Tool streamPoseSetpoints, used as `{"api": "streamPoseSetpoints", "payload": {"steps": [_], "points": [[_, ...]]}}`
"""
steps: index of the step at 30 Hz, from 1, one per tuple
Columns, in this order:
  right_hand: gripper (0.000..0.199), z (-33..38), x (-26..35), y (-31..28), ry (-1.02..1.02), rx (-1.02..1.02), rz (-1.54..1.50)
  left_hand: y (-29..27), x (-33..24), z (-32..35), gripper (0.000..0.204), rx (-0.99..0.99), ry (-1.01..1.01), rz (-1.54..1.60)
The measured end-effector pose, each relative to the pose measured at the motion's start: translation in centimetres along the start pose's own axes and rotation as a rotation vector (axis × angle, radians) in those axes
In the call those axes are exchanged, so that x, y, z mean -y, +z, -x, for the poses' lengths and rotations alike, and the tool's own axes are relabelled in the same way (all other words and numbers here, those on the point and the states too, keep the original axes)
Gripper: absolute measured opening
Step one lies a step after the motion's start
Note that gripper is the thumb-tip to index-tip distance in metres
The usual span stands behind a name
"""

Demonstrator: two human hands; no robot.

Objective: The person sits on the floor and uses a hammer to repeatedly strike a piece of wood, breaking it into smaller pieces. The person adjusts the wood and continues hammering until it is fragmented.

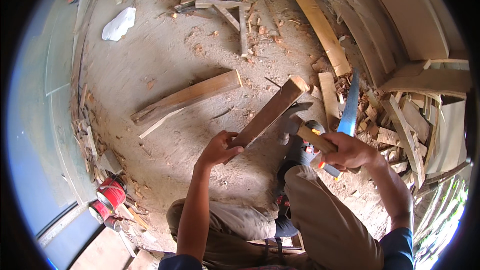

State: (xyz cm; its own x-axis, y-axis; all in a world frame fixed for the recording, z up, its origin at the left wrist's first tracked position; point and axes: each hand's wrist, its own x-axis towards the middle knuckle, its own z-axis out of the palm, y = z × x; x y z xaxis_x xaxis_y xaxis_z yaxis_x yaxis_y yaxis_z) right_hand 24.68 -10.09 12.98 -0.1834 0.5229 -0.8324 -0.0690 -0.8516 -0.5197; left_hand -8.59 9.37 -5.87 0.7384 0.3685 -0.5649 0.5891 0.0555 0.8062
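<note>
My left hand [218, 148] grips the near end of a long wooden batten [272, 111] that slants up and away to the right. My right hand [347, 151] is closed around the wooden handle of a claw hammer [296, 121], whose steel head hangs just right of the batten, close to its upper half. A handsaw blade [349, 106] stands upright right behind the right hand. A grey power tool [300, 151] lies on the ground beneath the hammer, by my right knee.
A long plank [187, 97] lies on the sawdust-covered floor to the left. Boards and offcuts [400, 120] pile up at right and at the back. Red cans [111, 195] sit at lower left. A white scrap [119, 24] lies far left.
</note>
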Motion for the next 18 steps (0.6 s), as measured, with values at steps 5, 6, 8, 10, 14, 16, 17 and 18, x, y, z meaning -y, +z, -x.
{"api": "streamPoseSetpoints", "payload": {"steps": [5,6,8,10,14,16,17,18], "points": [[0.034,-1.3,0.0,0.8,-0.061,0.172,0.04,1.4,-5.1,-0.7,0.071,-0.1,0.197,0.134],[0.033,-1.6,0.0,0.6,-0.06,0.187,0.055,1.3,-5.6,-0.6,0.072,-0.071,0.104,0.175],[0.032,-2.0,0.0,0.2,-0.058,0.213,0.084,1.3,-4.5,-0.6,0.074,-0.13,0.136,0.084],[0.034,-2.3,0.2,-0.6,-0.091,0.132,0.397,0.9,-4.6,-1.0,0.076,-0.202,0.186,0.006],[0.037,-3.2,1.0,-0.2,0.014,0.003,0.77,-2.2,-7.3,-0.5,0.083,-0.32,0.314,-0.142],[0.036,-4.9,-0.8,0.3,0.013,0.034,0.784,-2.8,-8.7,-1.1,0.085,-0.334,0.39,-0.004],[0.037,-5.0,-1.2,0.8,0.095,0.06,0.751,-2.9,-9.0,-1.9,0.09,-0.411,0.45,-0.001],[0.038,-5.3,-1.7,1.2,0.135,0.091,0.791,-3.6,-9.3,-2.5,0.092,-0.498,0.466,-0.08]]}}
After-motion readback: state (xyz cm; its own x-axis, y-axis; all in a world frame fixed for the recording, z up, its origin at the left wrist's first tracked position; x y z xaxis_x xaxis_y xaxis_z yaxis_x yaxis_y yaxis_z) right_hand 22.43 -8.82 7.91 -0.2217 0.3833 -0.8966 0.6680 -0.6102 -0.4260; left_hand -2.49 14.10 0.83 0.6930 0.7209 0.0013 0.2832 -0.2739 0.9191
